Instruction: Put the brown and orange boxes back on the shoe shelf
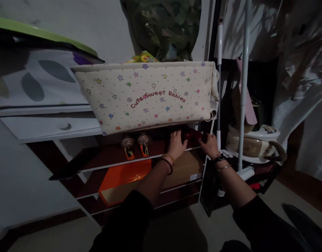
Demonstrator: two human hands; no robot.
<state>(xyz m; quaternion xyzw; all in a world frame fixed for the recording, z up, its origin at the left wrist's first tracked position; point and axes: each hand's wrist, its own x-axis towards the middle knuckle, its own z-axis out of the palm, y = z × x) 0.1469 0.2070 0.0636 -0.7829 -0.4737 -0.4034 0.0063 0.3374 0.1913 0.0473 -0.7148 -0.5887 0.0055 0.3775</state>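
Reaching under a cream fabric storage basket printed with coloured stars, a person works both hands onto one glossy dark red object lying on the upper shelf of a white-edged, dark red shelf rack. The left hand lies flat on the object's near end, fingers together and pointing inward; the right hand cups its far end at the rack's right corner, fingers loosely curled against it. Whether either hand truly grips cannot be told in the dim light.

Just left of the left fingers, on the same shelf, stand two orange shoes topped with glittery pompoms, clear of the hand. Below the fingers sit one brown cardboard box and, further left, one bright orange flat box. Each wrist carries two bands.

The basket's bottom edge hangs close above the knuckles, leaving only a low gap. Right of the right fingers, two white upright poles stand just beside the rack's edge, with a cream lidded pot beyond them. Bare floor lies open beneath the forearms.
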